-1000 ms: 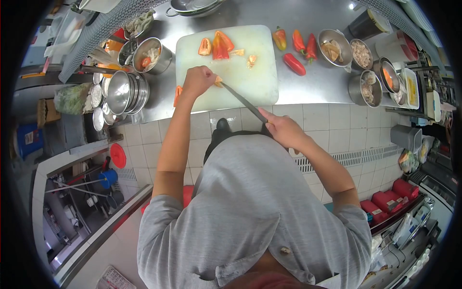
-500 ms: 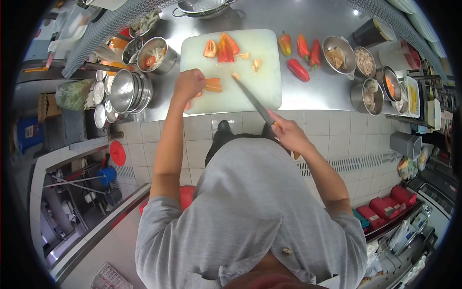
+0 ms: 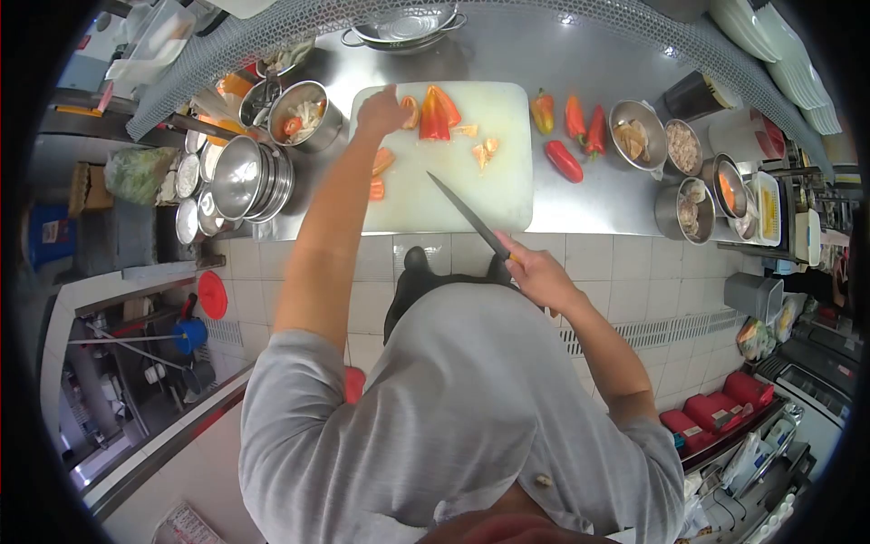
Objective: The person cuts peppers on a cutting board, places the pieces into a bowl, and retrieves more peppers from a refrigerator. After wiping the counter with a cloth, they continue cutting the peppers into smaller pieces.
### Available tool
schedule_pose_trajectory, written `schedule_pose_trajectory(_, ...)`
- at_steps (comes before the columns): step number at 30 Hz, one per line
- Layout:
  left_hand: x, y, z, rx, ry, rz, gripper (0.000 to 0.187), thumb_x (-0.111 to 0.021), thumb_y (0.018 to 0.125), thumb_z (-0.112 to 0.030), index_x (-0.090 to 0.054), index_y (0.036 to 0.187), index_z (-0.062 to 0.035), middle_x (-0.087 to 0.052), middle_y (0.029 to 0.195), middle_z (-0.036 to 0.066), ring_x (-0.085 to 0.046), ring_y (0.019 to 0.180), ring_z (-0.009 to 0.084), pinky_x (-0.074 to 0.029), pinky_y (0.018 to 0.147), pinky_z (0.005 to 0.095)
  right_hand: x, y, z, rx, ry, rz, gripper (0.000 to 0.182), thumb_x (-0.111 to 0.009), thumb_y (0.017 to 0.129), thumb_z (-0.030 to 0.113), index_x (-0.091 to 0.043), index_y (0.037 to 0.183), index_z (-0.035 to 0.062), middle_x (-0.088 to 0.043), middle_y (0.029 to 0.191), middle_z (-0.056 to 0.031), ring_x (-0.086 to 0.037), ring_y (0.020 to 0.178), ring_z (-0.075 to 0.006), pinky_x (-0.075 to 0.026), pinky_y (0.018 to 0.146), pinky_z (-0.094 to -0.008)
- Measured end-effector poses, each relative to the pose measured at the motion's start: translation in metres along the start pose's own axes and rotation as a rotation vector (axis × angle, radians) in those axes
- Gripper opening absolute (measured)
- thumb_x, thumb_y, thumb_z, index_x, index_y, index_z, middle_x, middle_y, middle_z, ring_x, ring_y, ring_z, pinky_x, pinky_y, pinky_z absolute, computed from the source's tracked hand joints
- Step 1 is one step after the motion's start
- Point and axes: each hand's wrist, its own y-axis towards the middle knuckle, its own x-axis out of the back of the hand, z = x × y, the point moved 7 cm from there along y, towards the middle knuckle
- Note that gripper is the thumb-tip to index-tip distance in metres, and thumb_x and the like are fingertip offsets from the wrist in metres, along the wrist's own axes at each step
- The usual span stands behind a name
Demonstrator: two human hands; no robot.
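Note:
My left hand (image 3: 381, 112) reaches over the far left of the white cutting board (image 3: 435, 199). Its fingers close around the edge of a cut pepper piece (image 3: 410, 112), partly hiding it. My right hand (image 3: 541, 273) grips a knife (image 3: 467, 213) by its handle, the blade pointing away and left over the board. Beside the piece stands a larger red-orange pepper portion (image 3: 439, 114). An orange pepper strip (image 3: 382, 161) and a small cut piece (image 3: 377, 189) lie near my left forearm. Pale seedy scraps (image 3: 486, 152) rest right of centre.
Whole peppers (image 3: 564, 161) lie right of the board. Steel bowls of food (image 3: 637, 136) stand farther right. At left are a pot of cut vegetables (image 3: 306, 116) and stacked steel bowls (image 3: 243, 179). A colander (image 3: 405, 29) sits at the back.
My left hand has moved away from me to the far pepper piece. The orange strip now lies farther left on the board. My right hand still holds the knife; the view has shifted slightly.

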Motion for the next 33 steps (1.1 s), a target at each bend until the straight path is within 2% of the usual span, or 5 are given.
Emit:
schedule_pose_trajectory(5,-0.026,0.024,-0.013,-0.143,0.028,0.174,0.055,-0.073,0.085,-0.031,-0.062,0.13,-0.0014,-0.073,0.117,0.022,-0.071,0.11,0.0357,-0.058,0.098,0.0441,0.006,-0.008,-0.023,0.033,-0.061,-0.131,0.067,-0.056,0.101,0.014,-0.034,0.163,0.0285,-0.071,0.089,-0.0247,-0.068,0.086,-0.0458,-0.053,0.084,-0.0532)
schedule_pose_trajectory(11,0.013,-0.035,-0.004,-0.004,-0.339,0.23,0.031,-0.074,0.082,-0.015,-0.066,0.11,-0.0046,-0.075,0.092,0.016,-0.075,0.084,0.0309,-0.061,0.08,0.0395,0.01,-0.026,-0.029,-0.028,-0.072,-0.146,0.067,-0.057,0.101,0.014,-0.035,0.162,0.031,-0.071,0.092,-0.0245,-0.068,0.089,-0.0443,-0.053,0.085,-0.0528)
schedule_pose_trajectory(14,0.018,-0.078,-0.019,-0.345,-0.28,-0.011,0.028,-0.075,0.082,-0.013,-0.068,0.108,-0.0049,-0.075,0.089,0.016,-0.075,0.082,0.0294,-0.059,0.078,0.0385,0.015,-0.031,-0.023,0.052,-0.094,-0.174,0.066,-0.057,0.101,0.015,-0.037,0.161,0.0318,-0.07,0.089,-0.0234,-0.067,0.085,-0.0434,-0.053,0.082,-0.0522)
schedule_pose_trajectory(24,0.02,-0.148,-0.057,-0.316,-0.314,0.079,0.017,-0.07,0.088,-0.011,-0.075,0.101,-0.0017,-0.076,0.094,0.016,-0.074,0.084,0.0294,-0.058,0.078,0.0384,0.02,-0.028,0.013,0.269,-0.402,-0.247,0.066,-0.059,0.099,0.014,-0.041,0.161,0.0299,-0.065,0.079,-0.0179,-0.065,0.067,-0.0374,-0.055,0.065,-0.05)
schedule_pose_trajectory(33,0.021,-0.156,-0.063,-0.37,-0.279,0.035,0.009,-0.07,0.087,-0.01,-0.073,0.093,-0.0042,-0.074,0.093,0.016,-0.071,0.089,0.0354,-0.056,0.08,0.0459,0.007,-0.018,0.003,0.211,-0.51,-0.202,0.066,-0.056,0.097,0.011,-0.042,0.16,0.0242,-0.065,0.08,-0.0188,-0.066,0.066,-0.0376,-0.056,0.064,-0.0499)
